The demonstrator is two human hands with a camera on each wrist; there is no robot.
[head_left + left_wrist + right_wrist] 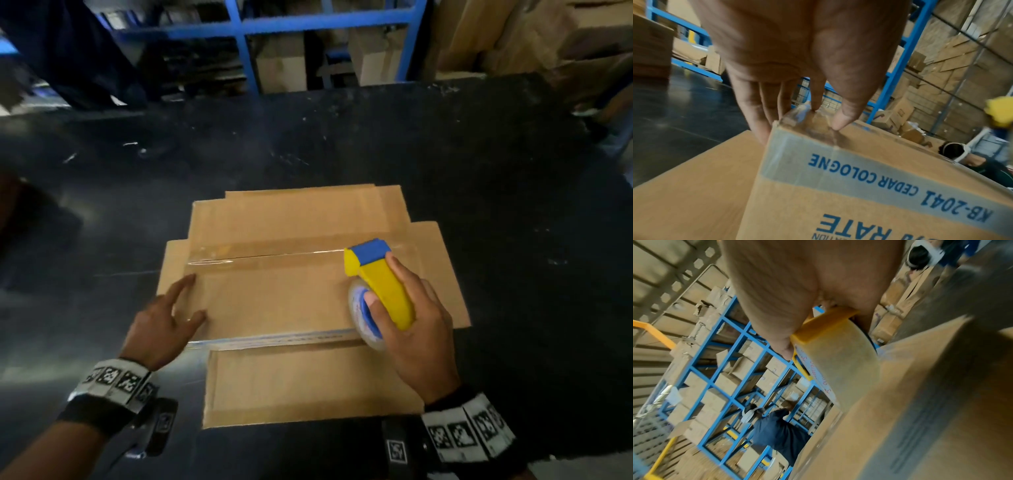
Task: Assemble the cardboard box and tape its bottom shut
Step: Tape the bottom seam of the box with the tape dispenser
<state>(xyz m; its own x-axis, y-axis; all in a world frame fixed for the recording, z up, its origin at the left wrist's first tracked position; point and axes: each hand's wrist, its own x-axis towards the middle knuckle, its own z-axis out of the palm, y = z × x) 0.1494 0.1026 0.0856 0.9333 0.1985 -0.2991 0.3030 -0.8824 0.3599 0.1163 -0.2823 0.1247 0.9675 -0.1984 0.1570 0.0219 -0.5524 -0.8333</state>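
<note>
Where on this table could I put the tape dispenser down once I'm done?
Bare black table beyond the cardboard box, and right of it past the right hand holding the tape dispenser. Crowded at the left hand.

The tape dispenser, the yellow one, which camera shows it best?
The head view: the whole tape dispenser shows there, yellow body, blue end and tape roll, gripped by the right hand on the cardboard box. The right wrist view shows only the roll and some yellow frame up close. The left wrist view catches a yellow blur at its edge.
</note>
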